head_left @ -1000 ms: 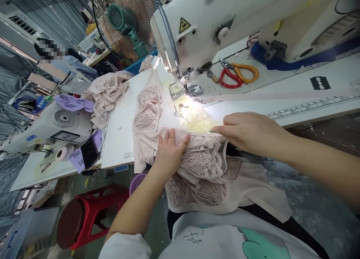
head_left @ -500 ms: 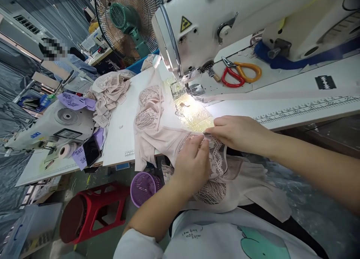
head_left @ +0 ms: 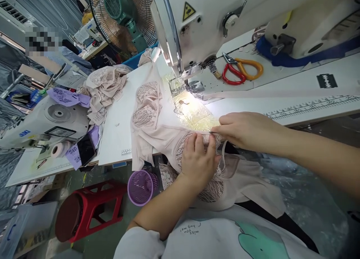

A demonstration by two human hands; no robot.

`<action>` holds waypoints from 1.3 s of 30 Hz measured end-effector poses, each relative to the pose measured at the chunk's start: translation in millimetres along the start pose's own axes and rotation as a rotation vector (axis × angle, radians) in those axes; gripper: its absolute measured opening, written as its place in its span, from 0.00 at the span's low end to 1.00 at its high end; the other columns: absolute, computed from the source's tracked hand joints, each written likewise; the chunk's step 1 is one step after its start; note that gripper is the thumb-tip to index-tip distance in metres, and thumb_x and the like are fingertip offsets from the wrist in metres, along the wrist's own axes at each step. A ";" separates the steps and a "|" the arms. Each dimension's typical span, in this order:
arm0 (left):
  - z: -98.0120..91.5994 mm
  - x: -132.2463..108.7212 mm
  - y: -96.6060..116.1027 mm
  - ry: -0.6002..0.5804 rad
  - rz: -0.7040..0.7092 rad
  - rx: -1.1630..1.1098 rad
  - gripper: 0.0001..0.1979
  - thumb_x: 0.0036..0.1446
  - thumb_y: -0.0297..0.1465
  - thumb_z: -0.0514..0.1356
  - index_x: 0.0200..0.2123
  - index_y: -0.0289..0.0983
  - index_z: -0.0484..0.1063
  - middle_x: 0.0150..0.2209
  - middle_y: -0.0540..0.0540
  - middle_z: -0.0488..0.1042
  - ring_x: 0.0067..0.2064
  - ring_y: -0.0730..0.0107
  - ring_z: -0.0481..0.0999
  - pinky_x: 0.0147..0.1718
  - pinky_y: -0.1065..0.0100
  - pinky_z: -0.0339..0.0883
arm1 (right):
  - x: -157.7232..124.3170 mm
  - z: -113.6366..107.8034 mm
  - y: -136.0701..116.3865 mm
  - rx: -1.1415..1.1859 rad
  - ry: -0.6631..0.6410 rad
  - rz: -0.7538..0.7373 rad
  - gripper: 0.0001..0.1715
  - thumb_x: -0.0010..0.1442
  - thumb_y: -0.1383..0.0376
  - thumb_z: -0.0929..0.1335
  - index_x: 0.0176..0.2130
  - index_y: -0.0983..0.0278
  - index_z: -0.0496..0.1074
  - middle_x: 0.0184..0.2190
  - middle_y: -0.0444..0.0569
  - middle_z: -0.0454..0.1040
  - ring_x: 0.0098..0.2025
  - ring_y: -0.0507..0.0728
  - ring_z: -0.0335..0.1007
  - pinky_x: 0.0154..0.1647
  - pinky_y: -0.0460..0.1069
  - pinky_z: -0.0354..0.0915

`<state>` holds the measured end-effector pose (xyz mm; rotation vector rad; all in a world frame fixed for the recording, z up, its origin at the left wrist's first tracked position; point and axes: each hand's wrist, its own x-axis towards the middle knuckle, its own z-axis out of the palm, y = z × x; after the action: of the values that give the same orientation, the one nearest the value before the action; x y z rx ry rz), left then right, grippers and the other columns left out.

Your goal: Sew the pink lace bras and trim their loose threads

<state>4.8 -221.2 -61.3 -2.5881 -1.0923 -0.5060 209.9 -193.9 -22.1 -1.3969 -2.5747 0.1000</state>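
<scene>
Your white worktable (head_left: 116, 118) runs from the left to the right of the scene. You have the large sewing machine (head_left: 202, 15) standing on its far side, with scissors (head_left: 235, 62) with red and orange handles lying beside it. Further right on your table is a black razor blade (head_left: 326, 81), and a ruler scale (head_left: 312, 107) runs along the near edge. Your pale lace garment (head_left: 146, 112) lies on the left part and droops over that edge; a shiny yellowish sheet (head_left: 194, 116) lies between it and the needle. At your far left, a second tabletop (head_left: 24, 169) carries another sewing machine (head_left: 56, 124) and a white roll (head_left: 59, 150). On the floor (head_left: 118, 229), near left, stands your red stool (head_left: 67, 217).
</scene>
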 end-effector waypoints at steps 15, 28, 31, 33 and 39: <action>0.0 1.6 0.2 -0.007 -0.001 0.014 0.26 0.62 0.43 0.59 0.59 0.35 0.69 0.53 0.33 0.70 0.58 0.48 0.70 0.57 0.50 0.69 | 14.0 6.0 -5.8 -0.036 0.116 -0.020 0.16 0.62 0.69 0.62 0.39 0.61 0.80 0.24 0.49 0.69 0.28 0.55 0.63 0.27 0.49 0.44; -3.8 4.1 1.9 -0.093 0.012 0.008 0.25 0.64 0.41 0.57 0.60 0.34 0.68 0.57 0.31 0.70 0.59 0.45 0.68 0.57 0.44 0.67 | -29.4 -3.5 15.7 -0.043 0.175 0.060 0.21 0.64 0.66 0.59 0.41 0.58 0.80 0.25 0.52 0.69 0.28 0.59 0.63 0.26 0.52 0.46; -8.5 6.9 4.4 -0.140 0.043 0.047 0.26 0.65 0.41 0.56 0.60 0.32 0.68 0.59 0.32 0.70 0.60 0.43 0.68 0.55 0.43 0.68 | -24.7 3.3 12.6 0.012 0.177 0.055 0.23 0.67 0.65 0.58 0.45 0.58 0.80 0.26 0.52 0.70 0.29 0.59 0.63 0.25 0.51 0.47; -12.2 9.6 6.6 -0.170 0.051 0.063 0.27 0.65 0.42 0.55 0.60 0.31 0.68 0.59 0.32 0.71 0.60 0.42 0.68 0.55 0.42 0.68 | -19.5 6.7 10.3 0.029 0.180 0.053 0.23 0.67 0.65 0.58 0.44 0.58 0.80 0.26 0.51 0.70 0.29 0.58 0.63 0.25 0.50 0.47; -15.8 16.2 12.6 -0.158 0.039 0.068 0.26 0.63 0.44 0.58 0.60 0.39 0.68 0.57 0.34 0.72 0.58 0.39 0.70 0.51 0.38 0.69 | -11.1 12.7 11.1 0.086 0.168 0.012 0.21 0.65 0.67 0.60 0.42 0.60 0.80 0.26 0.50 0.70 0.29 0.56 0.63 0.25 0.48 0.47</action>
<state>21.3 -225.7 -41.8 -2.6205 -1.0858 -0.2541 222.2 -196.5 -37.9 -1.3301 -2.3970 0.0902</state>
